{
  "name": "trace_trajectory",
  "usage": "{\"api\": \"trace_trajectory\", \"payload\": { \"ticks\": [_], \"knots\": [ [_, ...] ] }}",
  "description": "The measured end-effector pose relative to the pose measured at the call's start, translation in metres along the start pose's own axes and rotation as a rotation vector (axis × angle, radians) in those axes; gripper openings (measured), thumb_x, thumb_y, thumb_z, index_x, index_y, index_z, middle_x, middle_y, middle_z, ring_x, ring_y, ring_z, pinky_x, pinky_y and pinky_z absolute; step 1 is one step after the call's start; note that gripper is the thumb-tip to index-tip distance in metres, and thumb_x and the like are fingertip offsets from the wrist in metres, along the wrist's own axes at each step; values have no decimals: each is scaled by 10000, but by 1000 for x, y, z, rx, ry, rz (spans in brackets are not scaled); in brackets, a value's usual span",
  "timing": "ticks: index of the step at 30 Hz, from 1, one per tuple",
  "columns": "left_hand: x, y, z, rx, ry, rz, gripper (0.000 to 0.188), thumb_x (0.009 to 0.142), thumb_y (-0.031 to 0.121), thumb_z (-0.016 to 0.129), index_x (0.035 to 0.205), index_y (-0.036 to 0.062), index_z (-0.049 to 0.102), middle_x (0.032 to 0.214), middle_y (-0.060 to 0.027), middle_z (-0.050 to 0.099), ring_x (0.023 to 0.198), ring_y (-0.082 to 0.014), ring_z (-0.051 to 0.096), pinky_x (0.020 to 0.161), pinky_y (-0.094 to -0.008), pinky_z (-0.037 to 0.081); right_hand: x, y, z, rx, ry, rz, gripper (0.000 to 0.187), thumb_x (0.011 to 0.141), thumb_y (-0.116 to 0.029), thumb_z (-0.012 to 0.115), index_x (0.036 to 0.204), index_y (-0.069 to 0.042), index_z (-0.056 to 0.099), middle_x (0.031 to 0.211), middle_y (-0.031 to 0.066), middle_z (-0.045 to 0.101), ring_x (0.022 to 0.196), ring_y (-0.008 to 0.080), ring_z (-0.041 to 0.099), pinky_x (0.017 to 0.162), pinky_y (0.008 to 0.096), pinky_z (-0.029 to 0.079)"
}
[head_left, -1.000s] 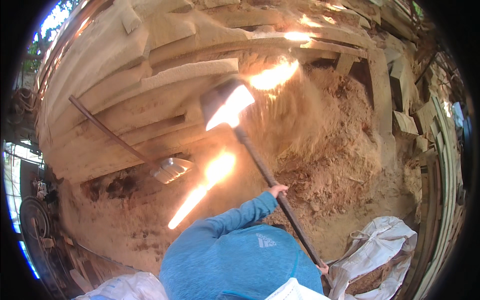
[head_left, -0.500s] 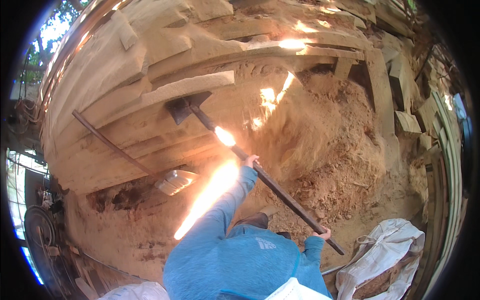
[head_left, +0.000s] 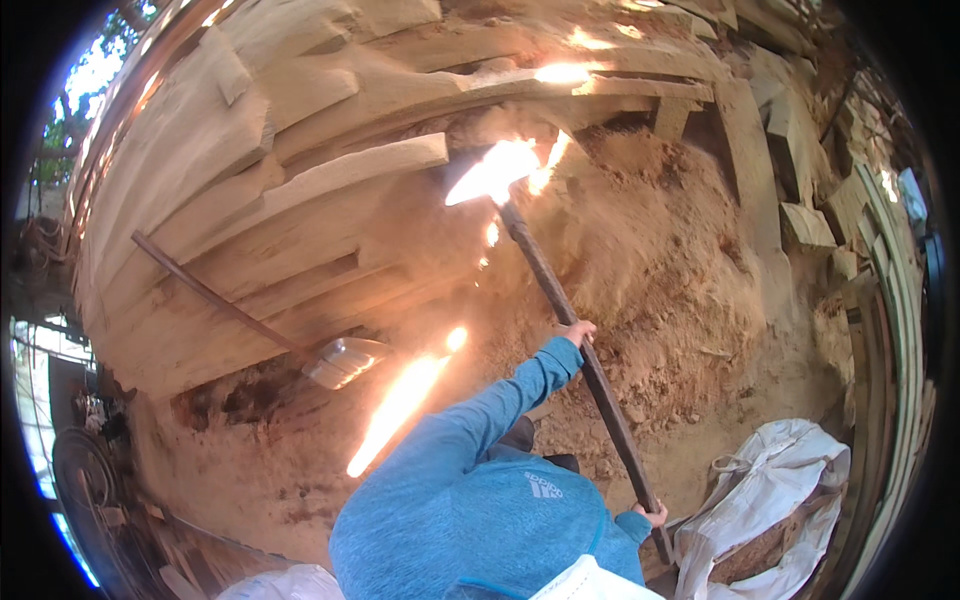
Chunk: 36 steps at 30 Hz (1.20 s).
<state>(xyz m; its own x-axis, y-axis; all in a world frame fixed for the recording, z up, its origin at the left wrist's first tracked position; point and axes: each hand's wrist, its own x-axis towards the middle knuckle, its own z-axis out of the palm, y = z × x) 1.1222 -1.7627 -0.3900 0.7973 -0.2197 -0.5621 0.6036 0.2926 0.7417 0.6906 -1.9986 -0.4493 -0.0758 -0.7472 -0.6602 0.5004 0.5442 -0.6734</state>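
Both my hands are closed around the long wooden handle of a hoe (head_left: pixel 612 405). My left hand (head_left: pixel 577 332) grips it about midway, with that arm stretched forward. Lower down, close to the handle's end, my right hand (head_left: pixel 653 514) holds on near my right side. Strong sunlight washes out the hoe's blade (head_left: pixel 495 172), which is at the far end, over the upper edge of a heap of brown sawdust-like material (head_left: pixel 670 270). Dust hangs in the air around it.
A shovel (head_left: pixel 343 362) leans against dust-covered stacked planks (head_left: pixel 320 200) on the left. At the lower right lies an open white sack (head_left: pixel 770 480) with brown material in it. Boards (head_left: pixel 905 330) line the right side. Another white sack (head_left: pixel 285 584) shows at the bottom.
The hoe has swung to the right, its blade moving from the planks to above the heap. My left hand went right with it; my right hand moved slightly down.
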Motion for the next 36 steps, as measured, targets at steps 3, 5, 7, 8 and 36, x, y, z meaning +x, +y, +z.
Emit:
{"api": "trace_trajectory", "payload": {
  "ticks": [3, 5, 7, 8, 36],
  "knots": [
    [-52, 20, 36, 145, 5, -66, 225, 722, 278, 682, 644, 76, 618, 613, -25, 599, 559, -150, 544, 548, -303, 419, 2, -23, -24, -71, 46, -88, 143, 675, -179, 520, 711, -47, 563, 786, 110, 608, 740, 271, 590, 727, 428, 503],
    [-75, 26, 54, 199, -58, -175, 242, 712, 280, 728, 659, 56, 653, 643, -28, 631, 566, -138, 571, 542, -290, 443, -1, -41, -45, -186, 155, -151, 143, 668, -184, 521, 704, -50, 556, 783, 109, 606, 738, 273, 587, 724, 428, 501],
    [-90, 20, 69, 129, -148, -130, 253, 738, 280, 717, 669, 45, 653, 649, -29, 632, 568, -140, 573, 539, -294, 446, -1, -54, -61, -170, 151, -151, 144, 660, -189, 521, 697, -53, 550, 779, 108, 603, 736, 275, 584, 721, 429, 498],
    [-94, 14, 74, 102, -196, -83, 259, 751, 280, 712, 674, 40, 653, 652, -29, 632, 570, -141, 574, 538, -296, 447, -1, -60, -69, -195, 170, -157, 144, 656, -191, 521, 693, -54, 547, 777, 107, 602, 735, 276, 583, 720, 429, 497],
    [1, 124, -239, -589, 593, 385, 102, 749, 135, 608, 733, 81, 522, 543, -58, 455, 440, -216, 473, 446, -383, 456, -96, 190, 207, -312, -289, 402, 189, 656, -248, 544, 718, -73, 509, 750, 87, 565, 775, 274, 545, 827, 445, 431]
  ]
}}
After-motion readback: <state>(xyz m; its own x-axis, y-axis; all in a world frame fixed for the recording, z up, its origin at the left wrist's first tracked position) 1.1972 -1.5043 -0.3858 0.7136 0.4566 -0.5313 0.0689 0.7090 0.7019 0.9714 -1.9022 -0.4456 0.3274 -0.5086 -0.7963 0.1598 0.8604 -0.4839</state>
